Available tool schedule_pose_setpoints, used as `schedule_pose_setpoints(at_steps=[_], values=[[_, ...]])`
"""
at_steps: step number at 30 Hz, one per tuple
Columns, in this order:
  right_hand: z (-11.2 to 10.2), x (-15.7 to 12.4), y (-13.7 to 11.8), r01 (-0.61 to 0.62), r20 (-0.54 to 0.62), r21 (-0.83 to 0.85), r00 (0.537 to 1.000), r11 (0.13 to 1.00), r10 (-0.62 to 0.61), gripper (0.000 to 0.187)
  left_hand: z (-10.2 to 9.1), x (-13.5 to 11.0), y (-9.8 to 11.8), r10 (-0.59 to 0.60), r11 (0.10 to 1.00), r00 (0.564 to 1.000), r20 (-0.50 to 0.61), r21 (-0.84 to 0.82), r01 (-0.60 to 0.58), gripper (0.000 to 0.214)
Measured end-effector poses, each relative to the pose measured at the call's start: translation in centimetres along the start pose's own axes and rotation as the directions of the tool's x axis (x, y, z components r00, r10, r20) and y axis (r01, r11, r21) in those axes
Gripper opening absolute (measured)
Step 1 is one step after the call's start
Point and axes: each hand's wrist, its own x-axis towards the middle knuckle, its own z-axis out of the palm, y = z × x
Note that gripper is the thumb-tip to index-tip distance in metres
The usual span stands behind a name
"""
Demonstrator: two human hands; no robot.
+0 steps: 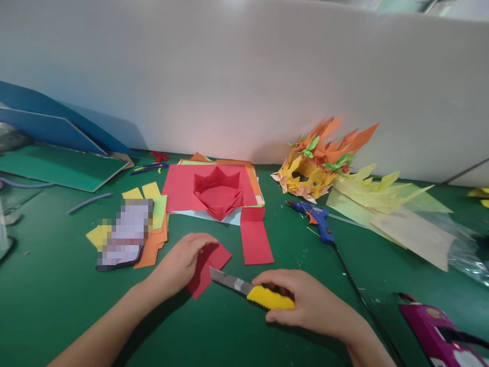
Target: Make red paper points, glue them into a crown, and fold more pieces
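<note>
My left hand is closed over a folded piece of red paper on the table, its fingers together at the paper's upper edge. My right hand grips a box cutter by its yellow handle. The cutter's long blade is out and points left, its tip at the red paper's right side; I cannot tell whether they touch. Just beyond lies a red paper strip with a folded top. Behind it, a pleated red paper ring with pointed edges rests on red sheets.
A phone lies on small coloured papers at left. A blue glue gun with a black cord is at right. Orange and yellow paper crowns stand near the white wall. A magenta device sits at lower right.
</note>
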Motion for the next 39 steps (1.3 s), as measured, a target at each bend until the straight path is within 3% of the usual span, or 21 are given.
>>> schedule_pose_setpoints(at_steps=[7, 16, 26, 39], values=[[1.5, 0.4, -0.1, 0.067, -0.098, -0.372, 0.989, 0.926, -0.111, 0.038, -0.3, 0.4, 0.8, -0.001, 1.000, 0.999, 0.035, -0.007, 0.002, 0.042], [1.8, 1.0, 0.0, 0.171, -0.112, -0.599, 0.950, 0.783, -0.293, 0.034, -0.2, 0.3, 0.8, 0.005, 1.000, 1.000, 0.015, -0.012, -0.005, 0.038], [2.0, 0.6, 0.4, 0.110, -0.176, -0.610, 0.947, 0.785, -0.269, 0.036, 0.2, 0.1, 1.6, 0.055, 0.996, 0.996, 0.069, 0.065, -0.059, 0.030], [2.8, 0.8, 0.3, 0.043, -0.248, -0.529, 0.947, 0.848, -0.202, 0.033, 0.9, 0.1, 1.8, 0.067, 0.986, 0.997, 0.050, 0.150, -0.074, 0.027]])
